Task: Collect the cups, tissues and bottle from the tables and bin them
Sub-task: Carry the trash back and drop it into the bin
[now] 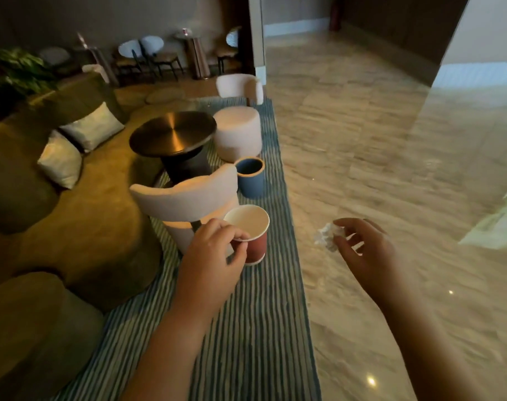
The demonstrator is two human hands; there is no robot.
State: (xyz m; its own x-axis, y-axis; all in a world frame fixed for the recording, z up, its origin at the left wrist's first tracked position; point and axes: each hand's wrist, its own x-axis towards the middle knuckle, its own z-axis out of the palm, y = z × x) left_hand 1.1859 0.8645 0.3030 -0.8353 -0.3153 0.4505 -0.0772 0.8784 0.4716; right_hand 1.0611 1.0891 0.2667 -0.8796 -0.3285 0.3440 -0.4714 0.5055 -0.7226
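My left hand [217,250] grips a red paper cup [253,235] by its rim; the cup is upright and white inside. My right hand [365,250] pinches a crumpled white tissue [327,237] between thumb and fingertips, out over the marble floor. A blue bin [250,178] with a tan rim stands on the striped rug ahead, just beyond a white chair and roughly above the cup in the picture. Its dark inside shows no contents I can make out.
A white chair [188,198] stands directly ahead on the left, with a round dark metal table [174,134] behind it and a white pouf [237,131] to its right. An olive sofa [81,215] with cushions curves along the left. Marble floor [391,140] spreads to the right.
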